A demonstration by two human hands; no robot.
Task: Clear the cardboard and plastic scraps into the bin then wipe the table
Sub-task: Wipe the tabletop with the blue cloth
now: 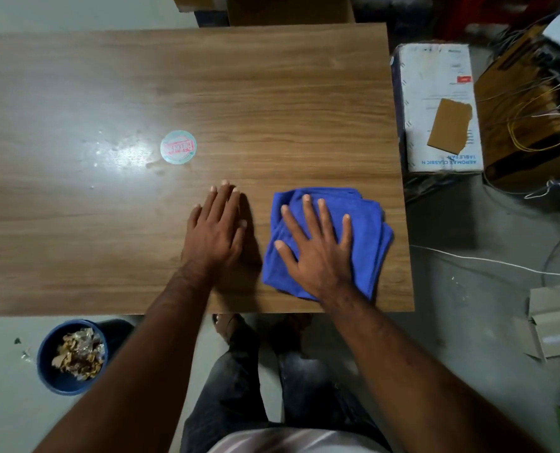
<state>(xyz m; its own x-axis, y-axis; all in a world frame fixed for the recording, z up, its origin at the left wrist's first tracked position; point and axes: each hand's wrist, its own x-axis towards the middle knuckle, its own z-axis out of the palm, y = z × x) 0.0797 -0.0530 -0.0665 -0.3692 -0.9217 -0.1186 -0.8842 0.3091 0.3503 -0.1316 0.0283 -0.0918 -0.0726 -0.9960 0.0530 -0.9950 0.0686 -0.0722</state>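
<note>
A folded blue cloth (371, 220) lies on the wooden table (272, 93) near its front right corner. My right hand (317, 246) presses flat on the cloth with fingers spread. My left hand (216, 230) rests flat on the bare wood just left of the cloth, fingers together, holding nothing. A blue bin (51, 377) stands on the floor below the table's front edge at the left, filled with crumpled cardboard and plastic scraps (79, 353).
A round sticker (178, 147) sits on the table left of centre, beside a shiny patch. On the floor at the right are a white fan box (435, 76) with a cardboard piece (450, 125) on it, an open box of wires (530, 119), and flat cardboard (549, 325).
</note>
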